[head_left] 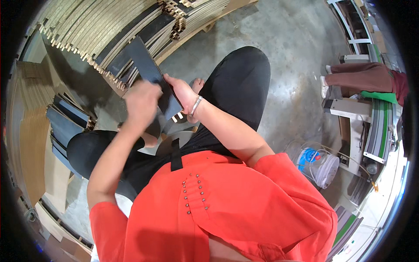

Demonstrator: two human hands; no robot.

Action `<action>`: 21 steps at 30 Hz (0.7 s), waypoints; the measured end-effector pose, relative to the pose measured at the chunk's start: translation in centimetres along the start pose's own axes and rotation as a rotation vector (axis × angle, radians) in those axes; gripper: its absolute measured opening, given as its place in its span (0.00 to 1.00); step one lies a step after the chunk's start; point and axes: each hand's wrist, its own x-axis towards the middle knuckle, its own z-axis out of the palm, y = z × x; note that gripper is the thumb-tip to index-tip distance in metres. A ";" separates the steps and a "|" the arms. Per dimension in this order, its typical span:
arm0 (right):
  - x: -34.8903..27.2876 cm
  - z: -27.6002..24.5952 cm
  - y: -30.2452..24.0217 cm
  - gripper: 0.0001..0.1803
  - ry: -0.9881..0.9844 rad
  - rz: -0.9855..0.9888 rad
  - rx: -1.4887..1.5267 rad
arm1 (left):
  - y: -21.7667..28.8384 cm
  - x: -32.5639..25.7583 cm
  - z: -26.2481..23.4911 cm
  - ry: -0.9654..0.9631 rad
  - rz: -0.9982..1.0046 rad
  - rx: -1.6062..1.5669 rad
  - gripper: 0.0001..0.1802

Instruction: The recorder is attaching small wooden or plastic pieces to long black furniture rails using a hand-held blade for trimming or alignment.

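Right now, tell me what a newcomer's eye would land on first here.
Probably the bright red shirt filling the lower middle. Next, near the centre, the dark board held in the right hand, with the blurred left hand beside it. Then the large board stack at upper left.

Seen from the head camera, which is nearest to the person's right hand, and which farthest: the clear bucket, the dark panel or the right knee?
From the right hand:
1. Dark panel, in its grasp.
2. Right knee, just to its right.
3. Clear bucket, far right.
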 end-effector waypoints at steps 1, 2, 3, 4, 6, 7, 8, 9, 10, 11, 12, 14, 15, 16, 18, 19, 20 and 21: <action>0.5 -0.6 0.0 0.28 0.048 -0.014 0.059 | 2.0 -1.4 0.2 -0.101 0.112 -0.035 0.02; -0.5 0.3 -0.1 0.28 -0.002 -0.049 -0.160 | 3.7 -3.3 -0.3 -0.132 0.132 -0.135 0.01; -1.0 0.1 -0.2 0.28 -0.008 -0.053 -0.168 | 5.3 -4.3 -0.6 -0.158 0.170 -0.241 0.01; -1.1 -0.2 -0.1 0.29 -0.063 -0.064 -0.172 | 5.9 -5.3 -1.0 -0.154 0.113 -0.296 0.02; -1.0 0.0 0.0 0.30 -0.068 -0.149 -0.265 | 5.3 -5.8 -1.6 -0.019 -0.024 -0.387 0.06; -1.0 0.1 -0.2 0.30 -0.082 -0.157 -0.282 | 3.9 -5.4 -2.6 0.041 -0.083 -0.293 0.04; -1.7 0.3 -0.1 0.30 -0.081 -0.144 -0.314 | 3.1 -5.1 -3.8 0.117 -0.143 -0.240 0.04; -2.2 0.7 -0.2 0.29 -0.078 -0.133 -0.347 | 2.2 -4.5 -4.5 0.194 -0.200 -0.189 0.05; -2.5 1.2 -0.1 0.28 -0.109 -0.140 -0.343 | 1.6 -3.8 -4.7 0.214 -0.204 -0.183 0.05; -2.5 1.6 0.0 0.28 -0.110 -0.136 -0.359 | 1.2 -3.1 -4.8 0.264 -0.209 -0.129 0.04; -2.3 1.8 0.2 0.27 -0.054 -0.110 -0.368 | 0.8 -2.6 -4.9 0.313 -0.216 -0.074 0.04; -2.4 2.9 0.5 0.26 0.000 -0.071 -0.393 | 0.3 -2.5 -4.7 0.346 -0.169 0.017 0.03; -2.8 3.9 0.4 0.26 -0.046 -0.067 -0.397 | 0.4 -2.7 -4.7 0.362 -0.117 0.111 0.03; -3.0 4.7 0.6 0.26 -0.094 -0.059 -0.400 | 1.4 -4.0 -5.1 0.197 -0.053 0.126 0.03; -2.5 5.3 0.5 0.25 -0.013 -0.092 -0.456 | 2.6 -5.6 -4.8 0.148 0.065 -0.104 0.03; -3.2 6.7 0.0 0.25 0.047 -0.054 -0.515 | 2.7 -6.1 -4.7 0.258 0.040 -0.166 0.06; -1.5 5.0 0.0 0.26 0.074 -0.133 -0.607 | 2.6 -5.3 -5.1 0.358 -0.001 -0.214 0.07; -1.0 6.3 0.1 0.26 0.092 -0.197 -0.702 | 2.6 -5.2 -6.0 0.462 -0.057 -0.257 0.08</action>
